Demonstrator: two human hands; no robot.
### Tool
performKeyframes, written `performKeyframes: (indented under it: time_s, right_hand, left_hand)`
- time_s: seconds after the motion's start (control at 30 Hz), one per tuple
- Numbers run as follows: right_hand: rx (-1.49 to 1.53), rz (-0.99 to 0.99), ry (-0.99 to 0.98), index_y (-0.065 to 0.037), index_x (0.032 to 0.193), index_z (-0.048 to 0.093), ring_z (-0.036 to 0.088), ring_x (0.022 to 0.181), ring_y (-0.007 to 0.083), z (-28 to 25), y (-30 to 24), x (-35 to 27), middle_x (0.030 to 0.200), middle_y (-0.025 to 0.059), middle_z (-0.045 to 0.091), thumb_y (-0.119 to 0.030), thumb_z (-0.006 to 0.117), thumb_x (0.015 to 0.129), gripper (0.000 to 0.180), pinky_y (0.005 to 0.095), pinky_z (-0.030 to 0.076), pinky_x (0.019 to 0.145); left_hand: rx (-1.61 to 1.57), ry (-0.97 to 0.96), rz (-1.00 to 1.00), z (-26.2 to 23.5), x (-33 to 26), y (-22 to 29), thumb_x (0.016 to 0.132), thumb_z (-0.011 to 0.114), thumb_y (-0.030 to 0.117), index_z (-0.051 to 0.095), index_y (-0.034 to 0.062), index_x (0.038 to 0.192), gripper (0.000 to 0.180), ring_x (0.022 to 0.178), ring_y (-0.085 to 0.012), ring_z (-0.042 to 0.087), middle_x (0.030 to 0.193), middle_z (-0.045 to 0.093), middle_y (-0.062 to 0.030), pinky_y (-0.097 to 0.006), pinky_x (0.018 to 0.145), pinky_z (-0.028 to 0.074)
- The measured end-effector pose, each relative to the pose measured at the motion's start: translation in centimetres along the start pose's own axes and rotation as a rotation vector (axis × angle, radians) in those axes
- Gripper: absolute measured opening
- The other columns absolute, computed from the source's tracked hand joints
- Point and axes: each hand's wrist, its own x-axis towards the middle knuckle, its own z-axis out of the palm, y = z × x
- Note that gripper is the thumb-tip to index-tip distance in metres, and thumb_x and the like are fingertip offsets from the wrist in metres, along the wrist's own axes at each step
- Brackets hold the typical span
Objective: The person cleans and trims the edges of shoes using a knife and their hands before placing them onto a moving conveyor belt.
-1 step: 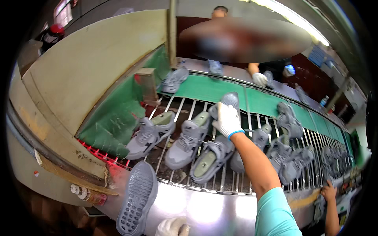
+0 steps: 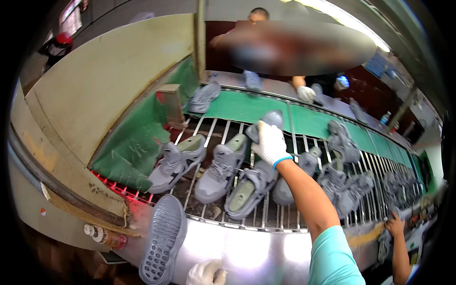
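Observation:
My right hand [image 2: 271, 145], in a white glove with a blue cuff, reaches over the metal rack and grips a grey shoe sole [image 2: 273, 117], partly hidden by the fingers. Below it on the rack are several grey sneakers with green insides, among them a tilted sneaker [image 2: 249, 192] and a laced sneaker [image 2: 219, 171]. My left hand [image 2: 206, 273], also gloved, is at the lower edge with its fingers curled and partly cut off; what it holds, if anything, is hidden. Left of it, a grey sole [image 2: 163, 240] rests tread up by the metal ledge [image 2: 237, 242].
A green cloth strip [image 2: 242, 104] borders the rack's far side, with a grey sole [image 2: 205, 97] at its left end. Across it, a co-worker's gloved hand [image 2: 306, 94] holds a sole. Another person's hand [image 2: 395, 224] is at right. A curved beige panel [image 2: 118, 80] stands left.
The whole scene has shifted slightly left in the view. My right hand keeps its grip on the sole above the rack.

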Motion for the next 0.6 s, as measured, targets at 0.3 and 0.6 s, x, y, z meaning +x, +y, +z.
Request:
performKeyframes:
  time_s: [0.3, 0.6]
  right_hand:
    - [0.128, -0.316, -0.386, -0.005, 0.122, 0.063, 0.069, 0.078, 0.0392, -18.7, -14.6, -25.7, 0.081, 0.0175, 0.067, -0.016, 0.077, 0.076, 0.05, 0.055, 0.057, 0.084]
    - [0.655, -0.162, -0.115, -0.003, 0.142, 0.061, 0.062, 0.131, 0.037, -19.9, -21.3, -41.5, 0.134, 0.0201, 0.064, -0.029, 0.088, 0.086, 0.067, 0.0552, 0.047, 0.116]
  left_hand:
    - [-0.439, -0.014, -0.252, 1.2, -1.1, -2.0, 0.087, 0.079, 0.017, 0.072, -0.0052, 0.123, 0.043, 0.093, -0.0384, 0.074, 0.104, 0.075, -0.0214, -0.048, 0.088, 0.06]
    - [-0.237, 0.022, -0.068, 4.0, -2.3, -2.8, 0.086, 0.083, 0.029, 0.055, 0.0003, 0.149, 0.075, 0.134, -0.0435, 0.06, 0.149, 0.058, -0.0247, -0.051, 0.112, 0.052]
